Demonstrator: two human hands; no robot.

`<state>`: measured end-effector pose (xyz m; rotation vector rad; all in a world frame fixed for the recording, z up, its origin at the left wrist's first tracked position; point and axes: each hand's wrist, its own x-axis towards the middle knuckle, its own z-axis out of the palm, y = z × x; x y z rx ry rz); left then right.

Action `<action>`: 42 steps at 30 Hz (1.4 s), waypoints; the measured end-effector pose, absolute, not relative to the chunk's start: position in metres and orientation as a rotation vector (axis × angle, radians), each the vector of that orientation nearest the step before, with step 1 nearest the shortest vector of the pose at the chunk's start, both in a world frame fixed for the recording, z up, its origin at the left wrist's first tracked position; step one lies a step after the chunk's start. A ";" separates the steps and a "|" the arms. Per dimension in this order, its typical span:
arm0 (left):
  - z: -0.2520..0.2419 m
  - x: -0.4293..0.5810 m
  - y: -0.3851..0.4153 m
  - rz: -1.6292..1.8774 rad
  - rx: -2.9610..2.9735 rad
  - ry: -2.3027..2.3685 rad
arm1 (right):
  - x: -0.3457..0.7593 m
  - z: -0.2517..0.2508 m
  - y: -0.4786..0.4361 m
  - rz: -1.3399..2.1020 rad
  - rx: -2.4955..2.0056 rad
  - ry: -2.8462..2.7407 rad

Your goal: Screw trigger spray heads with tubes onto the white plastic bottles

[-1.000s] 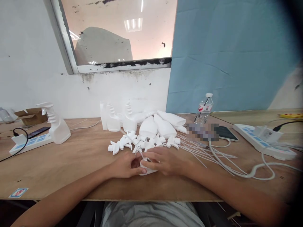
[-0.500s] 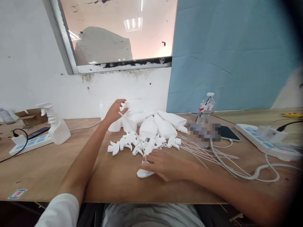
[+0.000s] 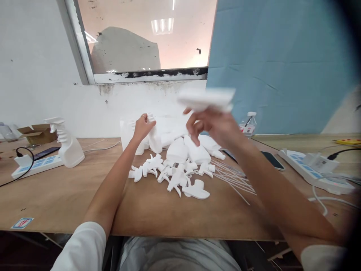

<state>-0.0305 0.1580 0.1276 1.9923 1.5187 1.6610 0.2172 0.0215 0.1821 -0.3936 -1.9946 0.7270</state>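
Observation:
At the back of the table my left hand [image 3: 144, 127] is closed around the neck of a white spray bottle [image 3: 155, 141], which stands upright. My right hand [image 3: 213, 122] is raised to the right of it, gripping a white trigger spray head [image 3: 207, 98] that is smeared by motion. No tube can be made out on that head. Below both hands lies a loose pile of white trigger spray heads [image 3: 177, 177], with one head [image 3: 197, 190] nearest me. White bottles [image 3: 177, 150] lie on their sides behind the pile.
Thin white tubes [image 3: 234, 180] lie to the right. A finished-looking spray bottle [image 3: 70, 150] stands at left beside a power strip [image 3: 39, 169] and an open cardboard box [image 3: 39, 134]. Beyond my right arm are a water bottle [image 3: 248, 126], a phone [image 3: 273, 160] and another power strip [image 3: 318, 171].
My right hand has risen from the table's front, lifting the spray head it was on. My left hand, loosely open beside the bottle before, has closed on its neck.

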 end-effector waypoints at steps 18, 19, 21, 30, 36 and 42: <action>0.160 0.000 0.086 1.379 2.690 1.193 | 0.264 0.228 0.049 1.533 1.051 -1.082; 0.160 0.000 0.085 1.361 2.704 1.201 | 0.265 0.228 0.051 1.528 1.112 -1.156; 0.161 0.001 0.083 1.347 2.713 1.199 | 0.268 0.227 0.053 1.519 1.087 -1.356; 0.166 0.008 0.065 1.336 2.713 1.040 | 0.246 0.206 0.040 1.700 0.843 -1.437; 0.174 0.008 0.047 1.250 2.487 0.741 | 0.241 0.208 0.041 1.588 0.317 -1.686; 0.179 0.003 0.044 1.041 2.402 0.729 | 0.249 0.215 0.031 1.168 -0.105 -1.842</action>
